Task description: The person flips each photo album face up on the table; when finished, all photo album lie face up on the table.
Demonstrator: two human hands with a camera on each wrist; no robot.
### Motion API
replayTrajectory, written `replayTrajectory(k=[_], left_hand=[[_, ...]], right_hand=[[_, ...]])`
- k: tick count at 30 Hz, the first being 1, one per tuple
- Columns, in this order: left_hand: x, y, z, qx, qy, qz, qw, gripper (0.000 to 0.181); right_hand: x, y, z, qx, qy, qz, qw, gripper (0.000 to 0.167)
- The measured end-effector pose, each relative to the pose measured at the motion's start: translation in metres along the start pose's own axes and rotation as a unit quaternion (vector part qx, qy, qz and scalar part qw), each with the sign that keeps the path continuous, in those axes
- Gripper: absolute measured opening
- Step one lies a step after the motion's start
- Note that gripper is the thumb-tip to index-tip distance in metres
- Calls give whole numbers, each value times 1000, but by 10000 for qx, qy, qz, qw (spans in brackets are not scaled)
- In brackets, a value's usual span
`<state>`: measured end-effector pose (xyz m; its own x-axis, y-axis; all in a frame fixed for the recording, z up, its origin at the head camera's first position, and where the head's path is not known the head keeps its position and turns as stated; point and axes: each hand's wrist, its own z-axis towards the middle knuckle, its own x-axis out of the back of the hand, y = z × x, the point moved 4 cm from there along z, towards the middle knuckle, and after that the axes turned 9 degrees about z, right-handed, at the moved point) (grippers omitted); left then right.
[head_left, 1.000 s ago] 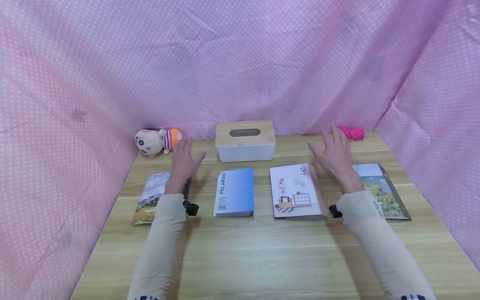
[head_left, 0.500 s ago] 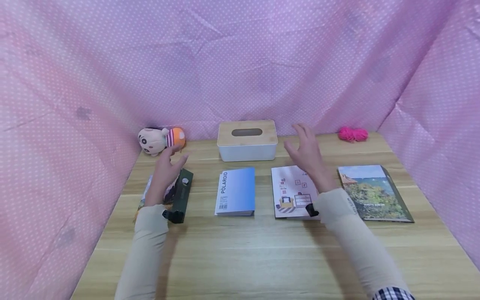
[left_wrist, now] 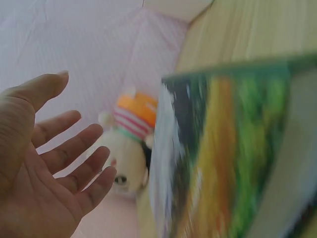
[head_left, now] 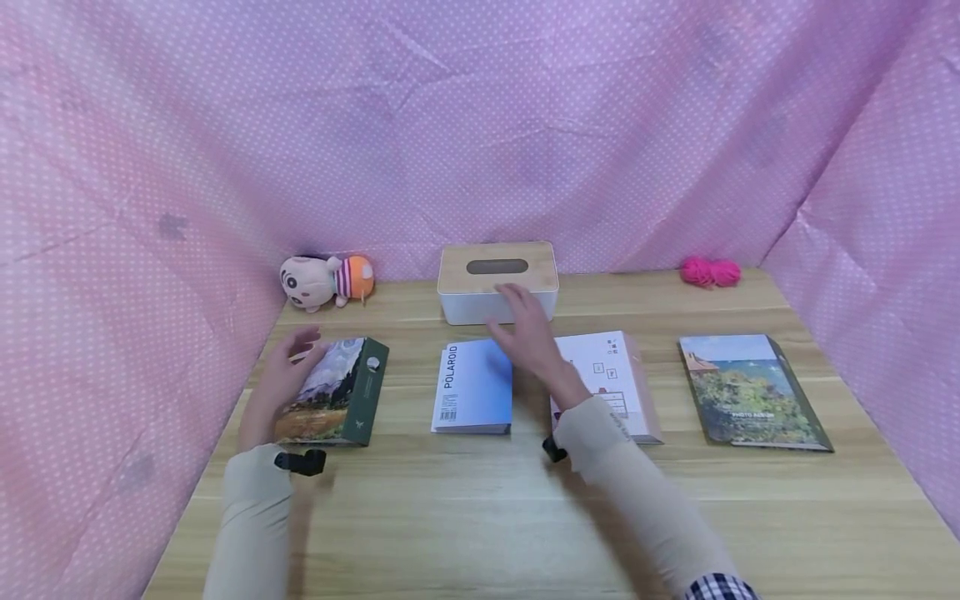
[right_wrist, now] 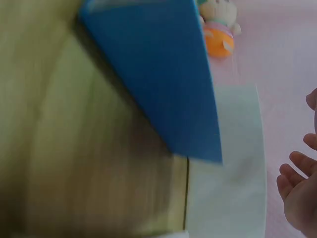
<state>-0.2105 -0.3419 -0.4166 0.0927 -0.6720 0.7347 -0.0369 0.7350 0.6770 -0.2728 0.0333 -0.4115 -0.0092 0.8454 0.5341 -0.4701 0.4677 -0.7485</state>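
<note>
My left hand hovers over the left side of a photo album with a painted landscape cover and dark green spine. In the left wrist view its fingers are spread, apart from the album, holding nothing. My right hand is in the air above the gap between a blue POLAROID album and a white album with furniture drawings. The right forearm covers part of the white album. In the right wrist view only some right fingers show, relaxed, with nothing in them.
A white tissue box with a wooden lid stands at the back centre. A plush doll lies back left, pink yarn back right. Another landscape photo album lies at the right. Pink dotted cloth encloses the wooden table.
Both hands have moved left. My left hand has gone past the dark green spine to the album's left side; my right hand has crossed from the right side over the white album toward the blue one.
</note>
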Motion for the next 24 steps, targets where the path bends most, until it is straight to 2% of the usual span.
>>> replayTrajectory(k=[8,15,21,24], left_hand=[[11,-44,-23,570,-285,126,9979,66],[14,-75,-36,1003,-447,220,9937,71],[14,-86,-42,941,-474,100,9944,71],[14,-86,-43,987,-601,296,9929,74]], right_hand=[[-61,-22,-10,-271,-255,571,9977,57],[-115,-46,-25,-718,-960,894,9888,61],[-153,-62,-36,-1195,-1260,1295,9762,61],[-167,-69,-40,-1332,-1401,1451,9703,63]])
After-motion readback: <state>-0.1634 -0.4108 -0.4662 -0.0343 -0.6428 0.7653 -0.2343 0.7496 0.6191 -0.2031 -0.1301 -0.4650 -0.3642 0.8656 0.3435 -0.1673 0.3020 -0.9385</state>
